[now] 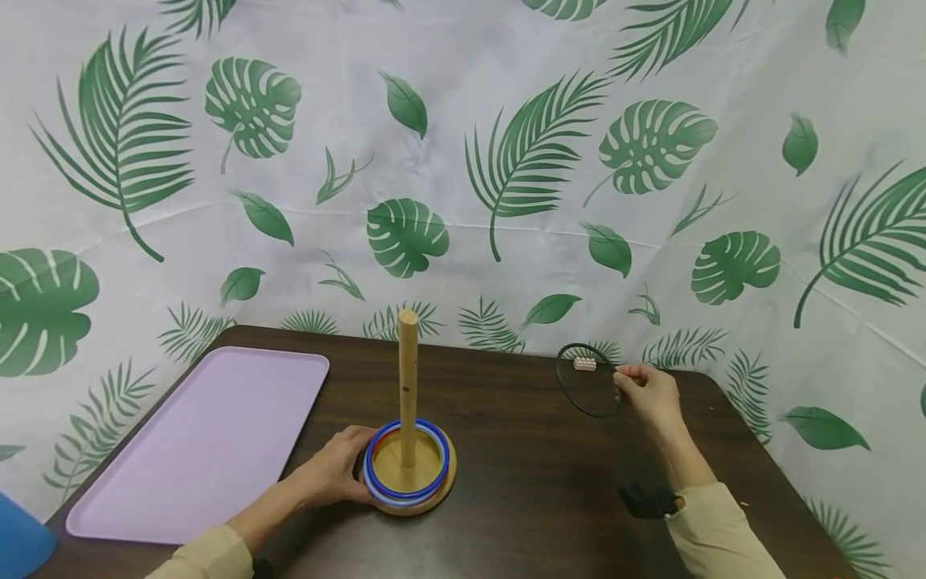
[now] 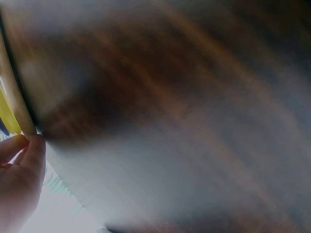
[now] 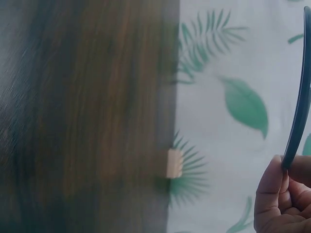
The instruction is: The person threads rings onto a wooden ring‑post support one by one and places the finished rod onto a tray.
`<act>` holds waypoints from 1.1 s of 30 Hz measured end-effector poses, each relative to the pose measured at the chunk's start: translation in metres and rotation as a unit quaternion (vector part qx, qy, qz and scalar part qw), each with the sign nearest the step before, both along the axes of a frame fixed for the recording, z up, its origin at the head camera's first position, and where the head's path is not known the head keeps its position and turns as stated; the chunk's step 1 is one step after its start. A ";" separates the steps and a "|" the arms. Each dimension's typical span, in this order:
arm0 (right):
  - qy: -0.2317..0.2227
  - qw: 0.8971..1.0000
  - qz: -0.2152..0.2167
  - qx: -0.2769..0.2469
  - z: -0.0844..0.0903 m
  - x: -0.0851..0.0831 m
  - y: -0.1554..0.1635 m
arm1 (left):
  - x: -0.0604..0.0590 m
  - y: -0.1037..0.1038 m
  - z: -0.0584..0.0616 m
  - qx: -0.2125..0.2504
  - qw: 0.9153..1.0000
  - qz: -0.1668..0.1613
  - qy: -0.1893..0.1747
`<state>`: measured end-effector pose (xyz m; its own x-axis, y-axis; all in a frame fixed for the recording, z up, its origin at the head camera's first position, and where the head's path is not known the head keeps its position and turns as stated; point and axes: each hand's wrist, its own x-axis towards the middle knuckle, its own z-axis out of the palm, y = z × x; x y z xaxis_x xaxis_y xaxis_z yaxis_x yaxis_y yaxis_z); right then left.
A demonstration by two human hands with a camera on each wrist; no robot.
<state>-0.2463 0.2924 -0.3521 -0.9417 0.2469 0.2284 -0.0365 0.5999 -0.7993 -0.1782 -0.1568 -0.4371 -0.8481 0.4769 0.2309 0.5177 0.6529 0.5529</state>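
Observation:
A wooden ring stand with an upright peg (image 1: 408, 370) and a round base (image 1: 447, 482) is on the dark table. Several rings, blue (image 1: 445, 460) and other colours, lie stacked around the foot of the peg. My left hand (image 1: 334, 466) grips the base from its left side, thumb in front and fingers behind. In the left wrist view its fingertips are at the edge of the wood, near a yellow ring (image 2: 7, 112). Off to the right, my right hand (image 1: 653, 396) pinches a thin dark ring (image 3: 299, 104) between thumb and fingers, raised above the table.
A pale purple tray (image 1: 202, 434) covers the table's left side. Part of a blue object (image 1: 23, 532) shows at the lower left. Near the back edge lies a small beige studded block (image 1: 584, 364). Behind the table hangs a white cloth (image 1: 448, 169) with green leaf prints.

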 end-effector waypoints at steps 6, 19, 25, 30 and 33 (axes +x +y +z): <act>-0.009 0.998 0.050 -0.049 0.015 0.000 -0.018 | -0.001 0.000 -0.001 0.000 1.000 -0.001 0.000; 0.001 0.991 0.103 -0.091 0.043 0.002 -0.060 | -0.002 0.000 0.000 0.004 1.000 -0.002 -0.006; 0.015 0.983 0.129 -0.129 0.054 0.003 -0.080 | -0.001 0.000 0.001 0.004 1.000 -0.001 -0.005; 0.031 0.980 0.151 -0.128 0.063 0.005 -0.098 | -0.002 0.000 0.001 0.004 1.000 -0.002 -0.005; 0.038 0.975 0.170 -0.137 0.068 0.006 -0.110 | -0.002 0.000 0.001 0.004 1.000 -0.001 -0.007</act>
<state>-0.2403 0.1826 -0.2838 -0.9626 -0.0160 0.2705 -0.2621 0.3074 -0.9148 -0.1800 -0.1569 -0.4366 -0.8503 0.4764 0.2235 0.5112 0.6470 0.5658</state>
